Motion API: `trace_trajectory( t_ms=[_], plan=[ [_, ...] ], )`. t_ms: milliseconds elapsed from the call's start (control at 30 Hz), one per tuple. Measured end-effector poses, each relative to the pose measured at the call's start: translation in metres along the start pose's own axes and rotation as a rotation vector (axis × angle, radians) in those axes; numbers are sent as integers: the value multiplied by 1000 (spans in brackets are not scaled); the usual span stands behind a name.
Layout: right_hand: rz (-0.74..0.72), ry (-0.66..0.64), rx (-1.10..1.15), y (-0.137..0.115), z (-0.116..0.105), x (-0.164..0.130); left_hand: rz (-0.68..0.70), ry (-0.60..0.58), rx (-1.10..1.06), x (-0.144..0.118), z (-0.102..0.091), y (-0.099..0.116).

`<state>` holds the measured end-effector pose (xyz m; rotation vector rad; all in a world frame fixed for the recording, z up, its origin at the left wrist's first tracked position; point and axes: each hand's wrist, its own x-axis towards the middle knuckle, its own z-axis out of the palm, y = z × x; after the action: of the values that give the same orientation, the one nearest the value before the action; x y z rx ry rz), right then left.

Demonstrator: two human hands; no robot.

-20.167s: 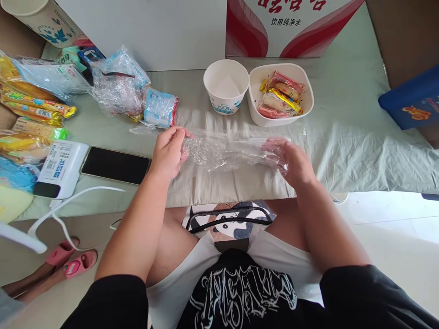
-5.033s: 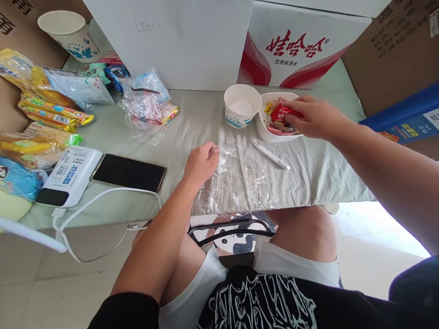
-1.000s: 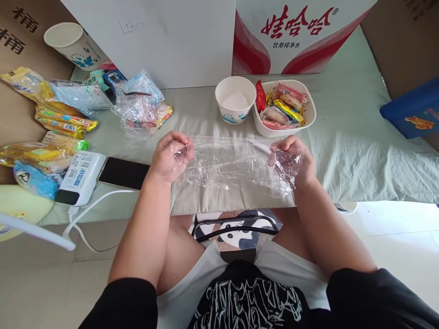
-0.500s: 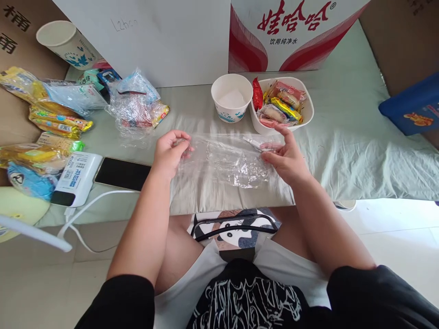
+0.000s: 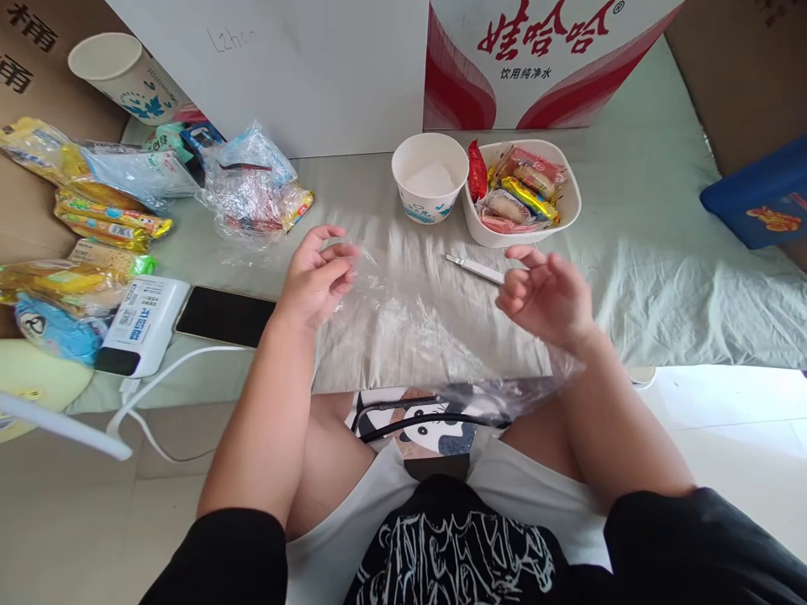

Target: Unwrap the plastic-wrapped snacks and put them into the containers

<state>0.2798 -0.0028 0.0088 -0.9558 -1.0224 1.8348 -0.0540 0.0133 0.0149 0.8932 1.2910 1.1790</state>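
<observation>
A clear plastic bag (image 5: 435, 336) stretches slantwise from my left hand (image 5: 320, 276) to below my right wrist, its lower end hanging past the bed's front edge. My left hand pinches its upper left end between thumb and fingers. Raised just right of the middle, my right hand (image 5: 547, 296) has its fingers loosely bent and apart, with nothing seen in them; the plastic passes under it. A slim white-handled craft knife (image 5: 476, 269) lies on the cloth, its handle end hidden behind my right fingertips.
Behind my hands stand a paper cup (image 5: 429, 181) and a white bowl (image 5: 571, 202) of wrapped snacks. Crumpled wrappers (image 5: 255, 189), a phone (image 5: 224, 317), and a power bank (image 5: 145, 323) with a cable are at left. White cartons (image 5: 328, 76) border the back; a blue box (image 5: 762, 197) is at right.
My right hand has let go of the bag and moved slightly right and toward me. The bag's right end has swung down over the edge, uncovering the craft knife.
</observation>
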Motion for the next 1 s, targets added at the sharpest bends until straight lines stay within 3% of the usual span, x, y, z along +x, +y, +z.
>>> trace_trajectory(
  t_ms=[100,233,300,367,533,633,800,933,1000],
  plan=[
    [178,-6,38,11,20,11,-46,-160,91,-3,9,-2],
    [387,-261,-103,26,46,15,-41,-350,170,-8,20,-7],
    [368,-361,-273,30,54,12,-37,-394,149,-10,22,-7],
    [277,-356,-389,32,59,10,-45,-393,60,-13,21,-5],
    [40,-62,-398,33,65,9,-45,-262,-277,-16,22,-7],
    [-25,146,-451,33,67,11,-80,-346,-263,-23,31,-15],
    [-203,474,-828,34,67,13,-77,-499,-126,-53,59,-27],
    [-340,627,-1158,40,70,15,-81,-525,-147,-70,86,-34],
    [-380,638,-1264,45,71,17,-100,-452,-172,-69,94,-38]
  ],
)
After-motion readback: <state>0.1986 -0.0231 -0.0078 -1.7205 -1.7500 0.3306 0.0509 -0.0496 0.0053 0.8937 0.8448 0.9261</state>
